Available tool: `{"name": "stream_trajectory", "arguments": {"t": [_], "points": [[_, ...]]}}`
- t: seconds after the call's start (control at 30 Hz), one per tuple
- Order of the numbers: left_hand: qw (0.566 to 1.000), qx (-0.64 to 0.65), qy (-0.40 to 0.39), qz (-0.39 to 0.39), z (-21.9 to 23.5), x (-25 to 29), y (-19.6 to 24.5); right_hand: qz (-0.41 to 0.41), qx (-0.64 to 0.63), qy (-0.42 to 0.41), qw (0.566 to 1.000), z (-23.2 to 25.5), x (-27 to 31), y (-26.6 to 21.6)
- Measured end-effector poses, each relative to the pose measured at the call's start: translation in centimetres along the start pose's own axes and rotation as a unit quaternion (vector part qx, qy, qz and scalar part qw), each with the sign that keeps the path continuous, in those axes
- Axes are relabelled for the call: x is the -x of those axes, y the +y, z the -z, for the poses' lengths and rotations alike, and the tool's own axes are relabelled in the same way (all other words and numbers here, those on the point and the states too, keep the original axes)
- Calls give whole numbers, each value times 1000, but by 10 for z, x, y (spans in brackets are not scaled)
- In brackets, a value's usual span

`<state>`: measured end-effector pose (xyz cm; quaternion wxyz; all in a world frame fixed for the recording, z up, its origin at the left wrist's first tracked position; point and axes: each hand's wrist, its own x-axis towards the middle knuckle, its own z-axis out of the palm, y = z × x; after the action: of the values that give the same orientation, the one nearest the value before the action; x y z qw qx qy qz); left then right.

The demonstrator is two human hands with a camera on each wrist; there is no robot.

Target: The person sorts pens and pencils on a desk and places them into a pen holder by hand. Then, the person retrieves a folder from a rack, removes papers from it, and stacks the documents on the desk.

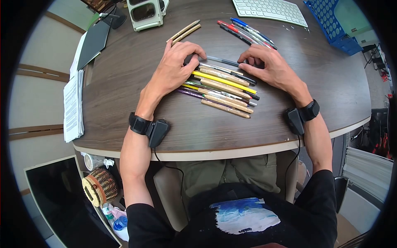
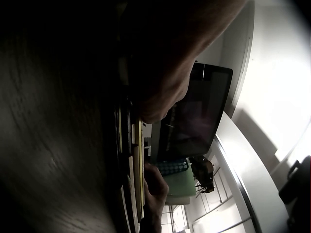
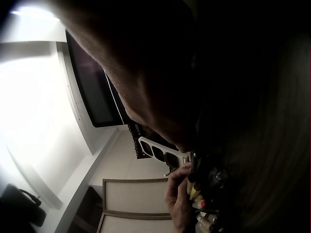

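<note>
A row of pencils and pens lies side by side in front of the person, with a long yellow pencil [image 1: 223, 82] across the top of several wooden pencils [image 1: 225, 109]. At the row's far edge is a clear pen [image 1: 223, 60] with a dark end. The left hand [image 1: 175, 64] holds its left end between bent thumb and forefinger, partly hiding it. Thumb and forefinger of the right hand [image 1: 269, 66] pinch the dark right end. Both wrist views are dark; the left one shows the yellow pencil [image 2: 141, 170] edge-on beside the hands.
Beyond the left hand lie two wooden pencils [image 1: 185, 32]. A group of red, blue and black pens [image 1: 248, 33] sits farther right. Around the desk are a white keyboard [image 1: 271, 10], a blue perforated basket [image 1: 331, 29], a white holder [image 1: 144, 14] and stacked papers [image 1: 74, 107].
</note>
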<state>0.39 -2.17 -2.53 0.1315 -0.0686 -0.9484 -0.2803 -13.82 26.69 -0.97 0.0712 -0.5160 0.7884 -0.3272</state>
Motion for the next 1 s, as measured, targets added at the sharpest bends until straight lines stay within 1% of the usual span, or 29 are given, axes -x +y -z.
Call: {"name": "stream_trajectory", "arguments": {"t": [0.23,0.37,0.53,0.87,0.93,1.0], "points": [[1000,2,0,-4,0,1,0,-14,-2,-11,1000,1,-1,-3],[1000,4,-5,-2,1,0,0,4,-1,0,1000,0,-1,0],[1000,-5,-7,-5,-1,1,0,-11,-1,-11,1000,1,0,-4],[1000,-5,-17,-9,-1,1,0,-8,11,-12,1000,0,1,-3],[1000,-9,-15,-14,0,0,0,17,23,0,1000,-2,2,-1],[1000,-11,-14,-16,-2,2,0,13,24,1,1000,-3,3,-2]]}}
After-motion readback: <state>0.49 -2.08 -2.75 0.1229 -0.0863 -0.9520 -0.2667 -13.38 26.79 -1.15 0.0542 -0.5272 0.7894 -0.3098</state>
